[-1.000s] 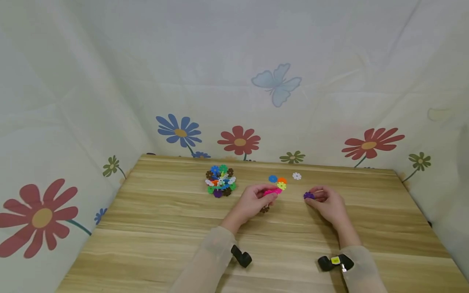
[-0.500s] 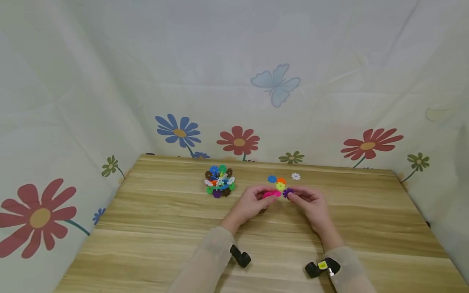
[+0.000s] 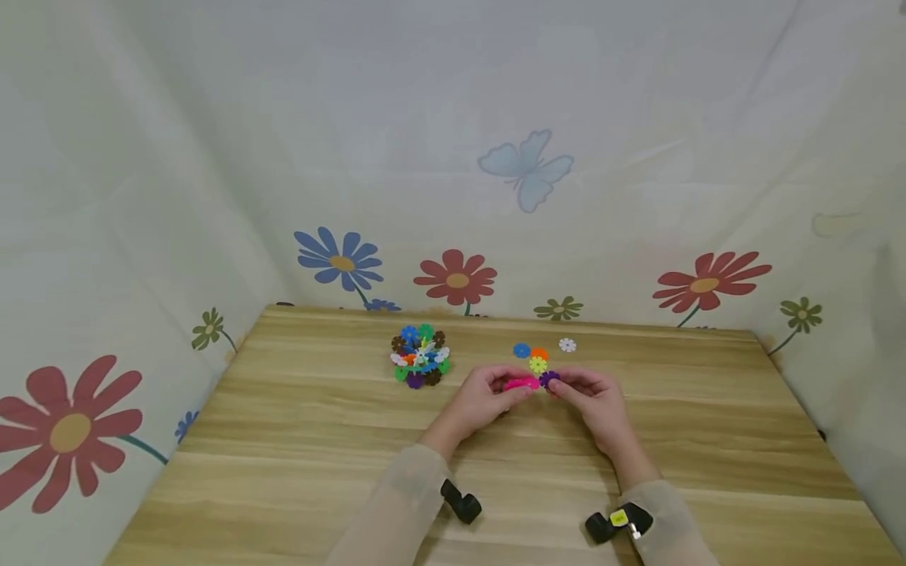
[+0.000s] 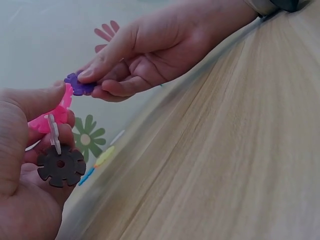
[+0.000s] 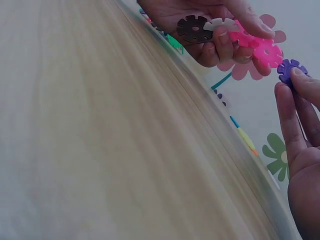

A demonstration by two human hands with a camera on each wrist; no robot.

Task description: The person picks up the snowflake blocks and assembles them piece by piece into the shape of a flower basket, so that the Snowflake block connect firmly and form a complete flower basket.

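Note:
My left hand [image 3: 484,401] pinches a short chain of notched plastic discs. In the right wrist view the chain runs from a dark brown disc [image 5: 195,29] through a white disc [image 5: 220,24] to pink discs [image 5: 268,52]. Between thumb and fingertips, my right hand [image 3: 594,405] holds a purple disc [image 4: 80,85]. The purple disc's edge meets the end of the pink ones, both raised off the table. Just beyond the hands lie a yellow disc [image 3: 538,365], an orange disc [image 3: 539,354] and a blue disc [image 3: 521,350].
A round cluster of many-coloured joined discs [image 3: 421,358] stands on the wooden table [image 3: 318,440], left of the hands. A white disc [image 3: 568,345] lies farther back on the right. Behind the table hangs a flower-printed curtain [image 3: 396,157].
My right hand has moved left, bringing the purple disc up against the pink discs. The left hand keeps its hold and has hardly moved. The head view has shifted slightly.

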